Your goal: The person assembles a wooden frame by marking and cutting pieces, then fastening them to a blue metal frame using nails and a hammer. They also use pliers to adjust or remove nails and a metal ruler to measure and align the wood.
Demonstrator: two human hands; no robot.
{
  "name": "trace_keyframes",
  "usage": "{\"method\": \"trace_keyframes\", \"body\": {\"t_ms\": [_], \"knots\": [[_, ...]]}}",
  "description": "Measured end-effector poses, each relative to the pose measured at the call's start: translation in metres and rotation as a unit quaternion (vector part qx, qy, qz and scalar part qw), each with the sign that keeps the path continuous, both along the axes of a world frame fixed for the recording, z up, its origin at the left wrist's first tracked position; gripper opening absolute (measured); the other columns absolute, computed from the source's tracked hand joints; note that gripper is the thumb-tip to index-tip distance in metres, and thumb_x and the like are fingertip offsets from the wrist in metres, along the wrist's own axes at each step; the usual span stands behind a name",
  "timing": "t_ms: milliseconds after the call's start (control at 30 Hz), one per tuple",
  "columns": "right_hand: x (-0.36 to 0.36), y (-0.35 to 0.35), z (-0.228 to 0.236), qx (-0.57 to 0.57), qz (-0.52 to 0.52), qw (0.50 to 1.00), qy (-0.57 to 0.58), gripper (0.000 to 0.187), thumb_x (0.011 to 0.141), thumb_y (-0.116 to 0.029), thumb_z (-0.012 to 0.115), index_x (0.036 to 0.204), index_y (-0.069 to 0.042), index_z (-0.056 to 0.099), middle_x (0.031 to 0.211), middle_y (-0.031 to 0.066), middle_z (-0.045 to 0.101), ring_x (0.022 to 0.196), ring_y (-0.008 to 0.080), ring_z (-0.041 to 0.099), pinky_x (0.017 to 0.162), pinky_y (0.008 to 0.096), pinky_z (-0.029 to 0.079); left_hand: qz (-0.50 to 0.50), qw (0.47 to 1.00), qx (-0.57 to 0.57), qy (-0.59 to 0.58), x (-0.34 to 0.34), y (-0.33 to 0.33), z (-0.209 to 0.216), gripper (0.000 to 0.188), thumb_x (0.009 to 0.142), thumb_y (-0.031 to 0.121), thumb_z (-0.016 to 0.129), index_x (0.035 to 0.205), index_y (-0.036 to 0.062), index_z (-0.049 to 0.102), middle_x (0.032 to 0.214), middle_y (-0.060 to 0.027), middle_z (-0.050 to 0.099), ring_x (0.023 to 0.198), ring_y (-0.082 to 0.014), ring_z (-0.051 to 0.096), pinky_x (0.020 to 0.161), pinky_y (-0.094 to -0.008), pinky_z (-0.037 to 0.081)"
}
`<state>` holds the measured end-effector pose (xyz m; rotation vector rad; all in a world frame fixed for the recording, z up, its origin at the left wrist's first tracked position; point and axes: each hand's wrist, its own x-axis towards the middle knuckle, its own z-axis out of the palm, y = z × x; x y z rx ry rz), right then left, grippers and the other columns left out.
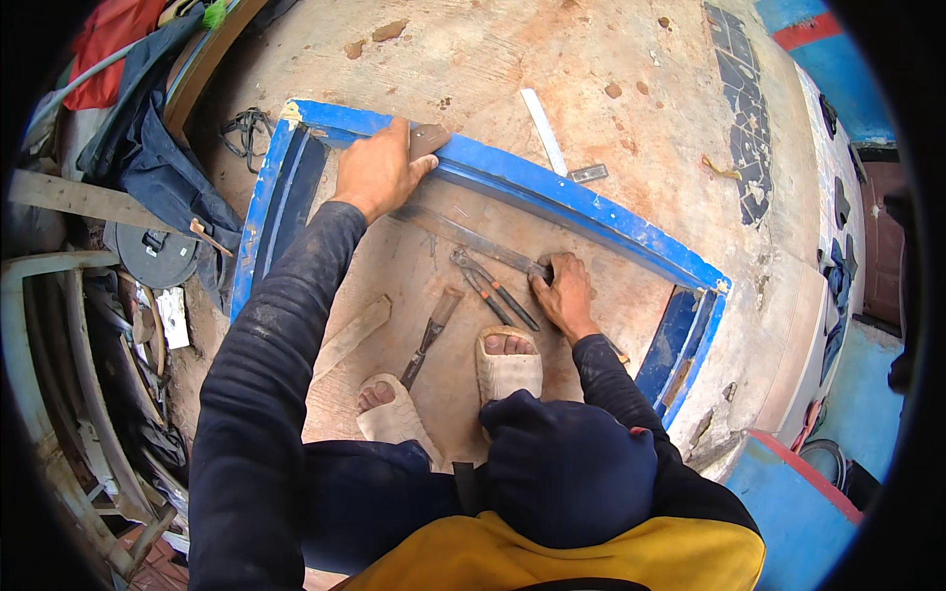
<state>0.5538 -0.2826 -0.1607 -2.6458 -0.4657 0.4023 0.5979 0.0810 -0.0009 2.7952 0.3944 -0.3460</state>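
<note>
A blue-painted wooden frame (552,192) lies on the floor in front of me, its far rail slanting down to the right. My left hand (379,169) is closed at that rail, near its left end. Between its thumb and index finger shows a small brown piece of wood (428,139), held against the rail. Inside the frame, my right hand (566,297) rests low with curled fingers, closed around a dark-ended tool whose shape is mostly hidden. A long flat strip (463,234) runs from near the rail to that hand. Orange-handled pincers (485,284) lie beside it.
Near my sandalled feet lie a chisel (430,335) and a wooden offcut (355,335). Beyond the far rail are a white strip (543,131) and a small dark block (588,173). Clothes (163,128), a round black lid (153,254) and stacked wood crowd the left.
</note>
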Motion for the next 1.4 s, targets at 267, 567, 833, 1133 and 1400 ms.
{"method": "trace_keyframes", "body": {"t_ms": [267,567,833,1133,1400], "knots": [[0.013,-0.007,0.019,0.007,0.024,0.996,0.09,0.034,0.09,-0.031,0.073,0.108,-0.004,0.063,0.098,0.022,0.067,0.101,0.0451,0.063,0.09,0.0533,0.05,-0.139,0.985,0.069,0.071,0.034,0.023,0.009,0.053,0.096,0.043,0.079,0.122,-0.0006,0.066,0.113,-0.0243,0.078,0.109,-0.0404,0.075,0.095,-0.0501,0.059],[-0.026,-0.037,0.086,0.158,-0.018,0.957,0.244,0.044,0.108,-0.042,0.058,0.095,-0.001,0.058,0.075,0.0191,0.063,0.068,0.0353,0.061,0.068,0.0459,0.047,-0.163,0.969,0.089,0.165,0.046,0.017,0.022,0.043,0.091,0.019,0.073,0.128,-0.0033,0.069,0.121,-0.0241,0.077,0.114,-0.0386,0.076,0.096,-0.0465,0.061],[-0.022,-0.023,0.111,0.165,-0.069,0.934,0.308,0.048,0.112,-0.045,0.054,0.09,-0.002,0.054,0.071,0.0079,0.056,0.068,0.0196,0.055,0.067,0.0395,0.046,-0.117,0.976,0.087,0.164,0.041,0.004,0.026,0.044,0.091,0.018,0.073,0.129,-0.0048,0.067,0.121,-0.0255,0.077,0.113,-0.0388,0.076,0.096,-0.0463,0.06],[-0.052,0.002,0.097,0.218,-0.134,0.901,0.351,0.048,0.114,-0.045,0.054,0.089,-0.004,0.055,0.069,0.0029,0.053,0.065,0.0124,0.049,0.062,0.0346,0.042,0.024,0.999,-0.014,0.04,-0.004,-0.01,-0.009,0.044,0.089,0.014,0.07,0.126,-0.0062,0.055,0.117,-0.0328,0.074,0.11,-0.0479,0.073,0.097,-0.0529,0.058],[-0.06,0.021,0.099,0.28,-0.231,0.777,0.515,0.042,0.115,-0.045,0.048,0.091,-0.013,0.057,0.063,-0.0021,0.048,0.045,0.0081,0.036,0.042,0.0277,0.027,0.11,0.988,-0.081,-0.065,-0.028,-0.024,-0.042,0.049,0.089,0.015,0.076,0.129,-0.0008,0.051,0.13,-0.0279,0.069,0.113,-0.0502,0.07,0.1,-0.0552,0.057]]}}
